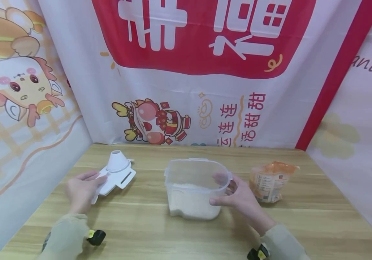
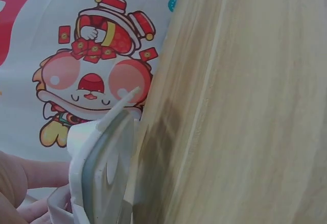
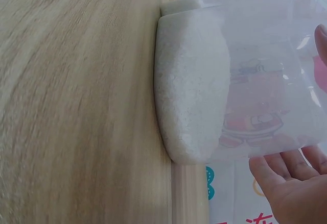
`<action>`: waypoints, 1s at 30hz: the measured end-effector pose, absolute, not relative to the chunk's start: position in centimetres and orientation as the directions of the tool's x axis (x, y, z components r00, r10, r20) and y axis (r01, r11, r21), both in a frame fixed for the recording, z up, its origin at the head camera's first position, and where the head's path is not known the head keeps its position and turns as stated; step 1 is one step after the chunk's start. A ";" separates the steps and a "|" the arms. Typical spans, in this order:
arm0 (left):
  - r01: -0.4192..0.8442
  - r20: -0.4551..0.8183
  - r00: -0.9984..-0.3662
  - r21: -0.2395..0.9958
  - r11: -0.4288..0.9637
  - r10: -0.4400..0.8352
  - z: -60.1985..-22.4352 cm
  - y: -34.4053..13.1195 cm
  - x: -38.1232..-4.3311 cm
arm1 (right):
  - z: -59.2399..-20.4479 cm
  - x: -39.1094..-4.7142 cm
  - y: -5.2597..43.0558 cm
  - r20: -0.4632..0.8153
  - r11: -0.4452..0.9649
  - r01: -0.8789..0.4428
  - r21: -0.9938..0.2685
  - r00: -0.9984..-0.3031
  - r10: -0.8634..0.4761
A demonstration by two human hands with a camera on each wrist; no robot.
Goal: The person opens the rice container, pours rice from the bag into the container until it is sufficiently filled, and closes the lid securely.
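My left hand [image 1: 81, 191] pinches a white plastic lid [image 1: 116, 177] with a cone-shaped spout, at the left of the table. In the left wrist view the lid [image 2: 104, 168] is seen edge-on, tilted, its underside partly showing. A clear plastic container [image 1: 181, 171] stands upright at the middle of the table, its top uncovered. White grains [image 3: 191, 81] that look like rice fill its lower part. My right hand [image 1: 238, 195] grips the container's right side, thumb at the front and fingers round the back. Part of those fingers shows through the clear wall.
An orange and clear plastic bag [image 1: 268, 182] with a printed label stands on the table, right of the container. Beneath everything is a wood-grain table [image 1: 134, 231]. Printed cloths [image 1: 160, 86] hang behind the table and along both its sides.
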State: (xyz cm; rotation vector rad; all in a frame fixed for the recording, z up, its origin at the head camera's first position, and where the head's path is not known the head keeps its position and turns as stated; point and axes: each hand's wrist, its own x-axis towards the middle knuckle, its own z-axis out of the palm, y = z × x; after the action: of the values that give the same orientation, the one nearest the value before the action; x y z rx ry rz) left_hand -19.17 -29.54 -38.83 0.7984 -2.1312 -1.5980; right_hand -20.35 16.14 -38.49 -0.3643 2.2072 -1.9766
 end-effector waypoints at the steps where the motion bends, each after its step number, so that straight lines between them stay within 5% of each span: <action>1: -0.221 -0.042 -0.778 0.952 0.211 -0.627 -38.9 -29.4 -19.2 | -38.5 -20.3 16.2 0.045 0.100 -0.076 -0.992 -0.958 -0.282; 21: -0.251 -0.023 -0.804 0.919 0.303 -0.594 -39.3 -28.6 -19.3 | -38.1 -20.5 16.3 0.032 0.102 -0.064 -0.993 -0.957 -0.290; 30: -0.140 0.183 -0.780 0.881 0.452 -0.599 -37.6 -26.9 -18.9 | -38.2 -20.6 16.2 0.026 0.097 -0.057 -0.994 -0.955 -0.294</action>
State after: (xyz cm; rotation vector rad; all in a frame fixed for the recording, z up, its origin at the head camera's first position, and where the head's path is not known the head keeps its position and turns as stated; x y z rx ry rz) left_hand -18.85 -26.89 -37.58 0.6178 -2.2320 -1.2898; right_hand -20.60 16.21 -38.24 -0.3547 2.1864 -1.9660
